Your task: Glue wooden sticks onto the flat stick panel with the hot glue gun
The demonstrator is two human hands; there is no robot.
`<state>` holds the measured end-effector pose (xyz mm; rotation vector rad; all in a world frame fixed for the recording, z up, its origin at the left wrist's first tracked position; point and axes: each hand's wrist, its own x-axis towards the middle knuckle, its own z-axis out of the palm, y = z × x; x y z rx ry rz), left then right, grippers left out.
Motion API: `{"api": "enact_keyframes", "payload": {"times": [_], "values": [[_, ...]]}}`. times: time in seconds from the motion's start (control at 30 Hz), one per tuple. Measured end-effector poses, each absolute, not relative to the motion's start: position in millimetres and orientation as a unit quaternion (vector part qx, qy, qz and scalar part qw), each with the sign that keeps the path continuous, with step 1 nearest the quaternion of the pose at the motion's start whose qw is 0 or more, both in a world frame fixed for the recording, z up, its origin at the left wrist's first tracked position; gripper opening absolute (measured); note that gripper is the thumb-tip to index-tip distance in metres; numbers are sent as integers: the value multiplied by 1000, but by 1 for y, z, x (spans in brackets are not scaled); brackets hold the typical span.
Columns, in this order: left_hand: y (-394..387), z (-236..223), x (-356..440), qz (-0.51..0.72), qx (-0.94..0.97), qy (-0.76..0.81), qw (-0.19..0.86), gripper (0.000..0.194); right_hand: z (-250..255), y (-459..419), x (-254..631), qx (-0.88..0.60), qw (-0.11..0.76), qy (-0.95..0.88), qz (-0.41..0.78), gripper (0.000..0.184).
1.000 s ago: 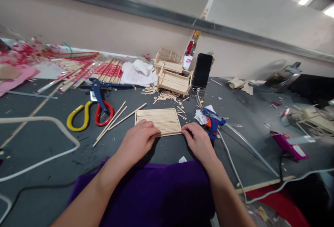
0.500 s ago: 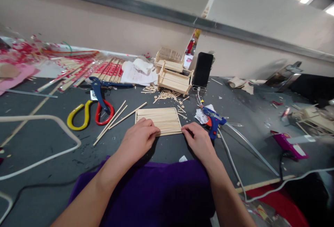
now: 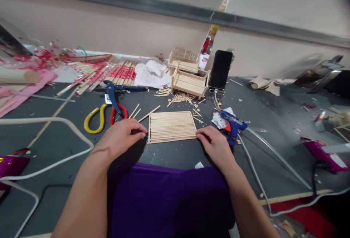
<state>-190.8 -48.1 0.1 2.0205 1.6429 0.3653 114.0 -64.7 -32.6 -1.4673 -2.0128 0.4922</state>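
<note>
A flat rectangular panel of thin wooden sticks (image 3: 172, 125) lies on the dark table, its sticks side by side inside a narrow stick frame. My right hand (image 3: 214, 145) has its thumb and forefinger pinched at the panel's lower right corner. Just off the panel's left edge is my left hand (image 3: 121, 136), its fingers curved, with a gap between thumb and forefinger and nothing visible in it. A few loose sticks (image 3: 149, 114) lie beyond the left hand, partly covered by it. Blue-bladed cutters with yellow and red handles (image 3: 94, 121) rest to its left.
A blue glue gun (image 3: 232, 127) with a clear glue stick lies right of the panel. Behind are small wooden stick models (image 3: 190, 81), stick scraps (image 3: 182, 97) and an upright phone (image 3: 220, 70). Wrapped chopsticks (image 3: 123, 72) lie back left. A white cable (image 3: 65, 123) loops at left.
My left hand has come off the panel and moved left, past its left edge, uncovering the lower left part. The right hand stays at the right corner. The camera view has shifted slightly.
</note>
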Motion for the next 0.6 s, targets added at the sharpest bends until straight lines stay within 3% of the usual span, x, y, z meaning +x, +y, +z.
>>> {"api": "enact_keyframes", "payload": {"times": [0.6], "values": [[-50, -3, -177, 83, 772, 576, 258, 14, -33, -64, 114, -560, 269, -764, 174, 15]]}}
